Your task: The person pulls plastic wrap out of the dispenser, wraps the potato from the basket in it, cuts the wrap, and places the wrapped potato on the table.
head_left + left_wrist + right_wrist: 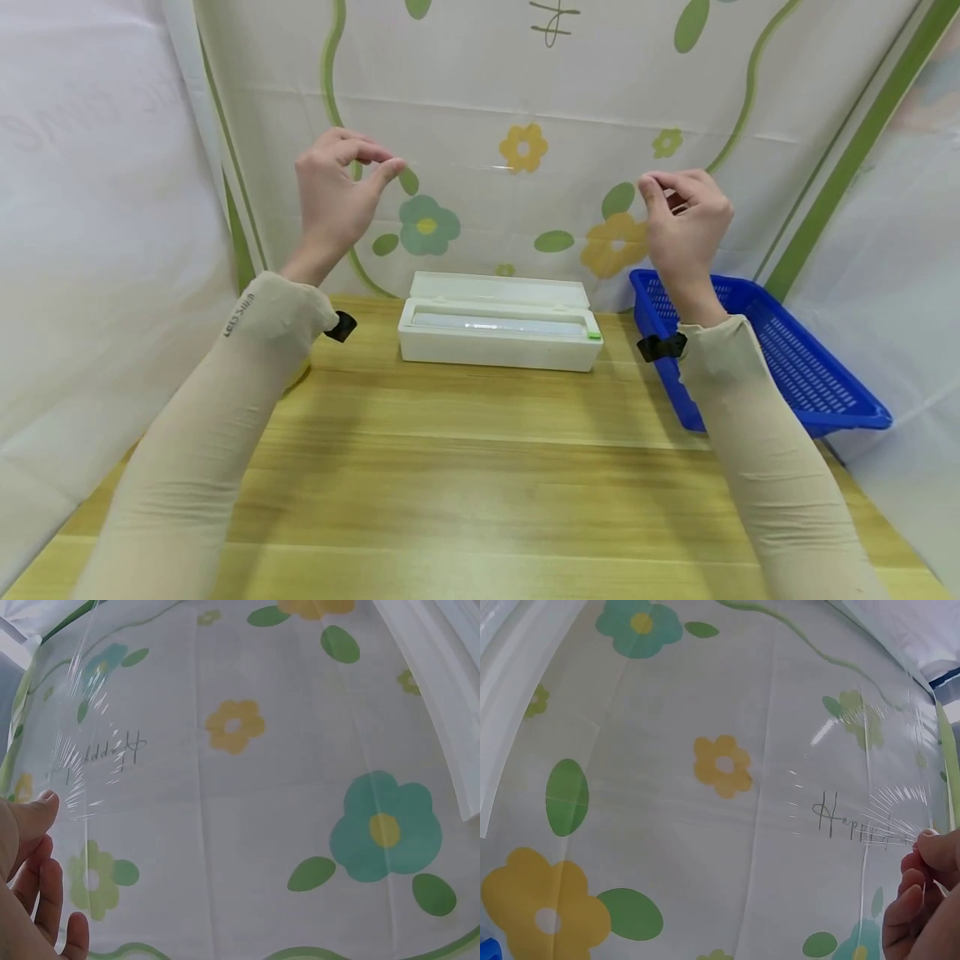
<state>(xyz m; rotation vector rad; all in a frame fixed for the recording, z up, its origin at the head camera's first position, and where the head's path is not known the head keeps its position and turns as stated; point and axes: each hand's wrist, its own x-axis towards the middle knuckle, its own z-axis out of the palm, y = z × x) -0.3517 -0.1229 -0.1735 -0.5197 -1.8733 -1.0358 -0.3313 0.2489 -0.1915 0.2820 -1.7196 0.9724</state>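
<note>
Clear cling film (pixel 79 769) stretches upright between my raised hands, showing mostly as creases and glints. My left hand (pixel 337 187) pinches one corner between thumb and forefinger. At the other side, my right hand (pixel 686 217) pinches the film (pixel 896 810), where creases fan out from the fingertips. Below and between the hands, a white cling film dispenser (pixel 498 346) stands on the table with its lid (pixel 498 289) raised at the back. Inside it lies a pale roll (pixel 480 323), and a small green piece (pixel 594 335) sits at its right end.
A blue plastic basket (pixel 840 421) stands on the right, partly behind my right forearm. Something yellow (pixel 298 375) peeks out behind my left sleeve. White flowered cloth (pixel 465 142) hangs behind and at both sides of the wooden table (pixel 480 483).
</note>
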